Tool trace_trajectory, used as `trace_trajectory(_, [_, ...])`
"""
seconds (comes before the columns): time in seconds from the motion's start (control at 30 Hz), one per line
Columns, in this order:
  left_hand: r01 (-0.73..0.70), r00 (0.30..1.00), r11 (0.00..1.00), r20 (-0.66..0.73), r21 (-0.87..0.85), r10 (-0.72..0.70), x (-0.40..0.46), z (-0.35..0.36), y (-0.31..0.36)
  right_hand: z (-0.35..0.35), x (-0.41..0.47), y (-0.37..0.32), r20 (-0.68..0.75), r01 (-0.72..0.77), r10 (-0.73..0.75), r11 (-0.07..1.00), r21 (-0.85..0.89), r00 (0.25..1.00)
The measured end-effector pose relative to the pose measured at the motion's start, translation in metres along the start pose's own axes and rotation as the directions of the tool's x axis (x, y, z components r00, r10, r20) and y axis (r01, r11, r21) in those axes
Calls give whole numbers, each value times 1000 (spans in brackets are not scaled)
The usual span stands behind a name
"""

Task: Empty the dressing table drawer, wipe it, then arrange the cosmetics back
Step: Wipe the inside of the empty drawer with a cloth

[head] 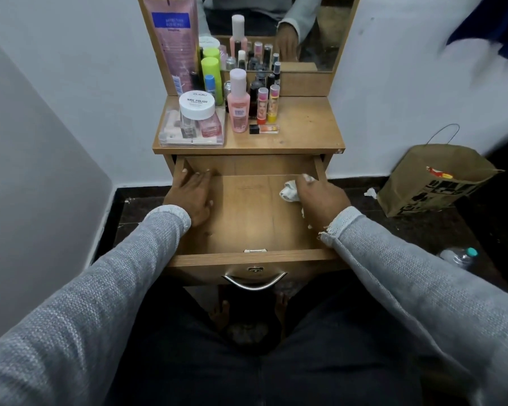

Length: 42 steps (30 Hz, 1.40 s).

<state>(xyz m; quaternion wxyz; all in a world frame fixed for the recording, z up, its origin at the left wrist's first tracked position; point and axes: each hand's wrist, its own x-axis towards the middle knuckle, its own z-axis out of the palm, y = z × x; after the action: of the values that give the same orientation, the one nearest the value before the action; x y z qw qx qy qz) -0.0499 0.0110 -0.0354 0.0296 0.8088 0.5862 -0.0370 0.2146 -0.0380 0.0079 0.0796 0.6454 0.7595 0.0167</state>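
Wipe step underway: drawer (247, 212) pulled out, emptied; right hand (320, 197) clutches white cloth (288, 191) at right wall, left hand (192, 194) spread flat inside; cosmetics (238, 104) on counter (305, 130); next finish wiping, then restock

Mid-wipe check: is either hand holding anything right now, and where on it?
The right hand grips a bunched white cloth pressed on the drawer floor; most of it is under the palm. The left hand holds nothing, resting flat inside.
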Motion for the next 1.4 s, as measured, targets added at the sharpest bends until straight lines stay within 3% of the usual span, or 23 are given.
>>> trace_trajectory(0.27, [-19, 1000, 998, 10, 61, 19, 0, 2, -1, -10, 15, 9, 18, 44, -44, 999, -8, 999])
trace_trajectory(0.4, [-20, 1000, 997, 18, 78, 19, 0, 2, -2, -12, 15, -3, 125, 206, -185, 961, -183, 975])
trace_trajectory(0.47, [-22, 1000, 995, 19, 96, 21, 0, 3, -2, -3, 11, -7, 165, 263, -233, 946, -191, 958])
trace_trajectory(0.57, [-25, 999, 993, 22, 116, 23, 0, 3, -1, 10, 5, -10, 154, 223, -205, 969, -110, 967])
trace_trajectory(0.7, [-26, 999, 995, 21, 96, 24, 0, 3, 0, 12, 3, -13, 242, 171, -172, 985, 26, 955])
trace_trajectory(0.83, [-35, 997, 999, -68, -31, 32, -1, 4, -3, 2, 10, -7, 255, -21, -102, 898, 439, 962])
trace_trajectory(0.93, [-53, 991, 989, -131, -139, 35, -1, 3, 0, -10, 18, 6, 187, -71, -58, 786, 614, 981])
trace_trajectory(1.17, [-102, 993, 933, -86, -346, 77, 9, -6, 20, -71, 35, 49, 28, -75, 93, 551, 831, 995])
trace_trajectory(1.3, [-117, 992, 909, -88, -401, 88, 9, -19, 37, -100, 47, 75, -148, -29, 271, 554, 832, 951])
trace_trajectory(1.4, [-124, 992, 893, -80, -433, 100, 9, -27, 43, -105, 65, 85, -290, -42, 375, 670, 741, 881])
